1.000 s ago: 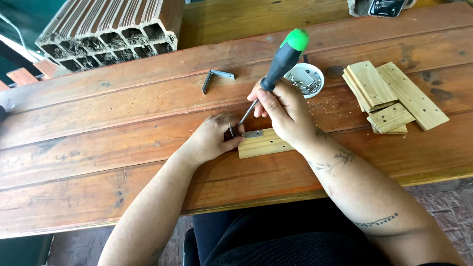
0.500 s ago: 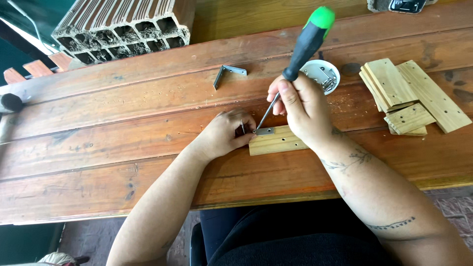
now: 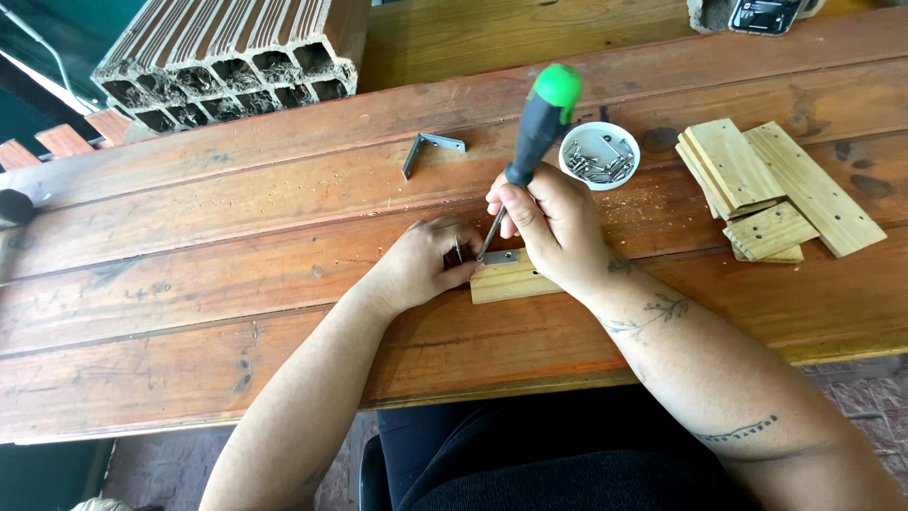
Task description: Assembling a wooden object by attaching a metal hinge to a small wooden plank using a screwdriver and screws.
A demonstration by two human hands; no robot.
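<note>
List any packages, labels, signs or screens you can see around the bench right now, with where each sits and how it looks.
Phone: far right edge of the bench, cut off by the top of the picture; a dark flat slab, its screen dark with small light marks too small to make out.
Small bowl: not a package, but the only container; round, white, holding loose screws, beyond the right hand.
No packages, labels or signs show.

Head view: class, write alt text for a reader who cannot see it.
A right hand drives a green-capped screwdriver into a metal bracket on a small wood block, which the left hand steadies. A bowl of screws and stacked wood pieces lie nearby.
</note>
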